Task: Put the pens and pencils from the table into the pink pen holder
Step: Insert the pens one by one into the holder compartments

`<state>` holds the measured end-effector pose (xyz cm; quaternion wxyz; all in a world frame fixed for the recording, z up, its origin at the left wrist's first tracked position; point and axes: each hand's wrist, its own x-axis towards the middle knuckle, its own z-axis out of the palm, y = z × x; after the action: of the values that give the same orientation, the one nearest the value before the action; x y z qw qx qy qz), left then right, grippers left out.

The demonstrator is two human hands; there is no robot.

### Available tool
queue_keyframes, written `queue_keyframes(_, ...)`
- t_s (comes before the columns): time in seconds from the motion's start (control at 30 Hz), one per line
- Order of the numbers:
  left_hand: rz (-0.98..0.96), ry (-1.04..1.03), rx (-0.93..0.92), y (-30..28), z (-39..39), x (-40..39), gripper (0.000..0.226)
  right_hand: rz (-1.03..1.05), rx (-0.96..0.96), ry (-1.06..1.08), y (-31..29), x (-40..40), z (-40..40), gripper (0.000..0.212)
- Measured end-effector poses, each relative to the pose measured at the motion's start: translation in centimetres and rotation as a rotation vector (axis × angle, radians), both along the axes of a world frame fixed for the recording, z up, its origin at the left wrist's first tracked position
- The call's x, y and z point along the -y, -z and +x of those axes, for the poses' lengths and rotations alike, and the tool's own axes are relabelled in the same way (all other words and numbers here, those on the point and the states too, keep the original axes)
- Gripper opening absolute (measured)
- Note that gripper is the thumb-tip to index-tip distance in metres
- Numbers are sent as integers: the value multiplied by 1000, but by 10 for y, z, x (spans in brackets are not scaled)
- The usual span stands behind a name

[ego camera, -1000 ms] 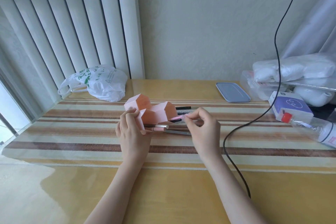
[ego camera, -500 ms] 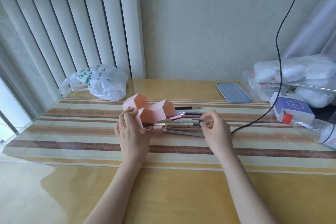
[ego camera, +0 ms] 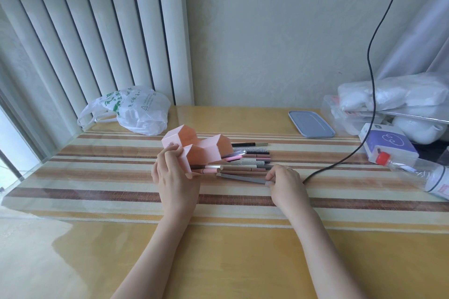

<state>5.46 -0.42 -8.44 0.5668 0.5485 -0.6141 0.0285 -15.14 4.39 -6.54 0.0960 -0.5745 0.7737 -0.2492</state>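
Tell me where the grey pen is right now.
In the head view the grey pen lies on the striped mat, nearest the person in the row of pens, right of the pink holder. The right hand touches its right end.

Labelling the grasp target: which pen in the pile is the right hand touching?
The grey pen, the one at the near edge of the pile, lying slightly askew. The right hand has its fingertips on the pen's right end; the others lie untouched behind it.

Both forearms are showing bare, with no sleeves reaching them; the right hand [ego camera: 286, 183] is wearing a thin ring; the left hand [ego camera: 173, 178] is wearing nothing.
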Motion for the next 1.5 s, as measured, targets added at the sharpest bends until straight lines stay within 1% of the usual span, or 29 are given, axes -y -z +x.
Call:
queue_keyframes(0.03, -1, 1, 0, 0, 0, 0, 75, -6, 37, -15, -1, 0, 0, 8)
queue_keyframes(0.1, 0, -1, -10, 0, 0, 0, 76, -21, 192, -43, -5, 0, -1, 7)
queue_keyframes(0.2, 18, -10, -49, -1, 0, -1, 78, -80, 464, -64, -13, 1, -1, 9)
queue_keyframes(0.3, 28, -10, -59, -1, 1, 0, 77, -172, 789, -52, -19, 0, 3, 13)
queue_keyframes(0.4, 25, -13, -61, -1, 1, 0, 75, -266, 1074, -11, -23, 1, 6, 12)
queue_keyframes(0.5, 27, -14, -68, -1, 1, 0, 74, -289, 1358, 70, -27, 1, 6, 13)
queue_keyframes(0.6, 24, -16, -71, -1, 1, 0, 73, -268, 1506, 149, -25, 1, 5, 18)
queue_keyframes(0.67, 22, -17, -72, -1, 1, 0, 73, -254, 1552, 182, -23, 3, 5, 14)
queue_keyframes(0.77, 18, -13, -55, 0, 1, 0, 76, -255, 1568, 192, -21, 4, 7, 7)
queue_keyframes(0.87, 10, 1, -31, 1, 2, 1, 80, -316, 1590, 201, -23, 2, 9, 11)
queue_keyframes(0.93, 5, 7, -18, 1, 1, 2, 81, -432, 1592, 188, -27, -1, 12, 12)
queue_keyframes(1.0, -6, 12, -2, 1, 1, 1, 81, -606, 1528, 143, -34, -4, 18, 13)
queue_keyframes(1.07, -10, 14, 7, -1, 0, 0, 80, -766, 1415, 73, -41, -7, 26, 17)
queue_keyframes(1.17, -12, 21, 11, -1, -1, 0, 80, -872, 1208, -24, -47, -12, 38, 21)
queue_keyframes(1.3, -17, 41, 29, -1, -1, 0, 82, -909, 868, -147, -37, -15, 55, 22)
queue_keyframes(1.4, -25, 62, 49, -1, -1, 0, 81, -922, 584, -247, -27, -12, 61, 14)
queue_keyframes(1.43, -26, 67, 52, -1, -2, 0, 81, -914, 504, -274, -23, -11, 62, 14)
queue_keyframes(1.5, -23, 73, 48, -1, -3, -1, 80, -865, 405, -318, -18, -9, 66, 13)
